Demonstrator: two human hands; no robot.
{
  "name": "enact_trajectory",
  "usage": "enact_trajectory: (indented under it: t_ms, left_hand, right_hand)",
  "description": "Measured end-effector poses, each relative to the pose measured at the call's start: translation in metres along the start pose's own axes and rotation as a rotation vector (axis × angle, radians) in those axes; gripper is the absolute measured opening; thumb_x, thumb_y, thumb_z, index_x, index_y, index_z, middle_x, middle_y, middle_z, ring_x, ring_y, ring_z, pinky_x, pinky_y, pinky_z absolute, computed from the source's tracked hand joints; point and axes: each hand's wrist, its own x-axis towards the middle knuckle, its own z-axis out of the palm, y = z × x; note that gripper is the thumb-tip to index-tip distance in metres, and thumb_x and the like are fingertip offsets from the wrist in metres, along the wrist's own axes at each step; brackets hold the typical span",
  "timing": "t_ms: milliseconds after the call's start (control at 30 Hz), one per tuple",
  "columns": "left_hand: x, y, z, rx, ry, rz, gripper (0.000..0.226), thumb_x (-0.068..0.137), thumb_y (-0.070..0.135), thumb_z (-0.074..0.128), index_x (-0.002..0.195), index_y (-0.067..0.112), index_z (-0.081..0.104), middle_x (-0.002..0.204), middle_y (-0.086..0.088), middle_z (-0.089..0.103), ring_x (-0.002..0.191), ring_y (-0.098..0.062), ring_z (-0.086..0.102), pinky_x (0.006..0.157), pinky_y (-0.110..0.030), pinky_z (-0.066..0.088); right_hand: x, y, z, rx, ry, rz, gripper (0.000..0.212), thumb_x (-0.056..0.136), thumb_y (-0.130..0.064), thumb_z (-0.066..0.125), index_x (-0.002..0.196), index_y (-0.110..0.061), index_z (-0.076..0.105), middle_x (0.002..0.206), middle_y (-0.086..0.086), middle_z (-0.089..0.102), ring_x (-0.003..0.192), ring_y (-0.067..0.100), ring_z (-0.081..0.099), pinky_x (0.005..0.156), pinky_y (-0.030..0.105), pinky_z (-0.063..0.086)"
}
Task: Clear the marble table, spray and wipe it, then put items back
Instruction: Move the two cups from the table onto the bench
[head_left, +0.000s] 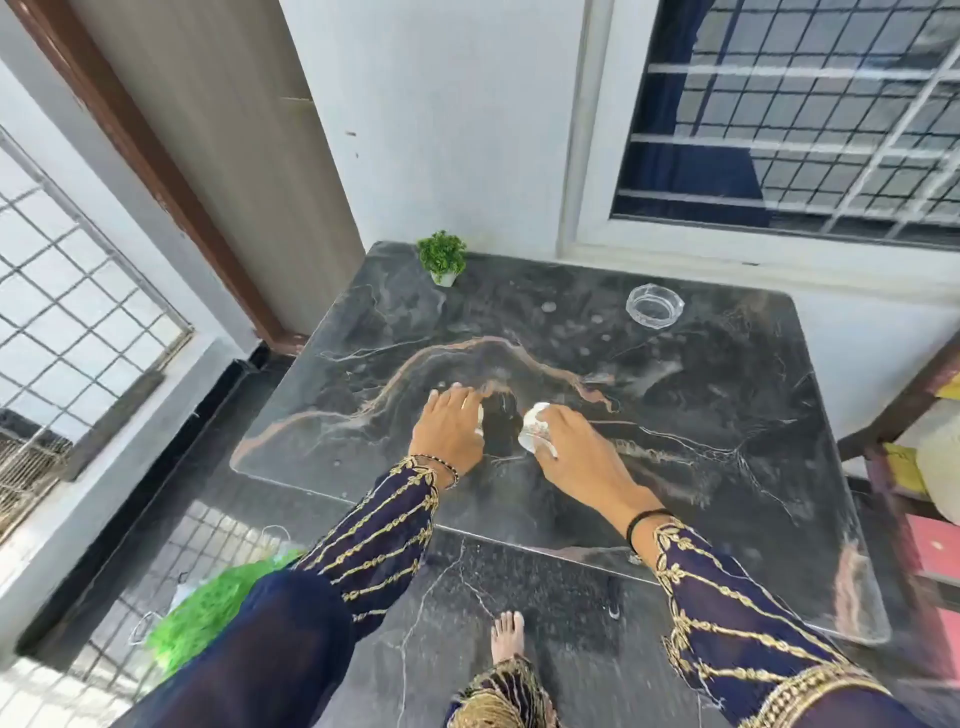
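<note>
Clearing seems the step in hand: both hands meet at the middle of the marble table (675, 415). The right hand (576, 447) pinches a small white patterned piece (535, 431), perhaps a cup. The left hand (449, 428) curls over a white edge beside it; whether it grips, I cannot tell. Better to lift each piece straight up, not slide it on the stone. The piece is tilted, its long axis running top to bottom of the frame; its mouth I cannot make out. Small plant (442, 257) and glass ashtray (654, 304) stand near the table's upper edge.
</note>
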Motion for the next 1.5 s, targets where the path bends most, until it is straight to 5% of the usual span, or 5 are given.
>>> enact_trajectory:
  t_ms: [300, 633, 800, 933, 1500]
  left_hand:
    - [0.029, -0.051, 0.031, -0.094, -0.131, -0.136, 0.074, 0.087, 0.021, 0.059, 0.151, 0.020, 0.021, 0.153, -0.009, 0.031, 0.140, -0.033, 0.031, 0.111, -0.046, 0.037]
    - [0.057, -0.041, 0.036, -0.225, -0.113, -0.186, 0.055, 0.090, 0.023, 0.056, 0.141, 0.017, 0.038, 0.128, -0.009, 0.046, 0.118, -0.030, 0.051, 0.084, -0.046, 0.053]
    - [0.071, -0.017, 0.038, -0.357, -0.144, -0.198, 0.041, 0.092, 0.015, 0.050, 0.132, 0.010, 0.051, 0.123, -0.018, 0.057, 0.111, -0.039, 0.056, 0.093, -0.044, 0.047]
    - [0.081, 0.016, 0.039, -0.435, -0.175, -0.114, 0.036, 0.091, 0.010, 0.051, 0.125, 0.009, 0.061, 0.119, -0.019, 0.058, 0.110, -0.037, 0.056, 0.097, -0.041, 0.045]
    - [0.107, 0.313, 0.068, -0.480, -0.380, 0.269, 0.027, 0.085, 0.010, 0.058, 0.111, 0.012, 0.066, 0.105, -0.009, 0.070, 0.094, -0.025, 0.063, 0.077, -0.032, 0.059]
  right_hand:
    - [0.029, 0.029, 0.022, -0.117, -0.054, 0.110, 0.067, 0.094, -0.031, 0.068, 0.152, -0.026, 0.034, 0.159, 0.002, 0.031, 0.136, 0.030, 0.039, 0.086, 0.045, 0.059]
    - [0.050, 0.047, 0.031, 0.128, 0.027, 0.238, 0.052, 0.090, -0.010, 0.062, 0.140, -0.018, 0.050, 0.140, 0.005, 0.053, 0.128, 0.029, 0.049, 0.104, 0.041, 0.044]
    - [0.030, 0.067, 0.023, 0.395, 0.149, 0.443, 0.028, 0.092, -0.007, 0.062, 0.116, -0.017, 0.069, 0.108, -0.003, 0.072, 0.101, 0.022, 0.065, 0.081, 0.020, 0.044]
    - [0.001, 0.090, 0.009, 0.536, 0.232, 0.594, 0.022, 0.094, -0.009, 0.058, 0.109, -0.019, 0.071, 0.095, -0.005, 0.072, 0.090, 0.016, 0.063, 0.066, -0.002, 0.040]
    - [-0.168, 0.295, -0.076, 0.645, 0.519, 0.881, 0.021, 0.091, -0.012, 0.061, 0.091, -0.033, 0.066, 0.079, -0.022, 0.067, 0.070, -0.017, 0.058, 0.062, 0.001, 0.040]
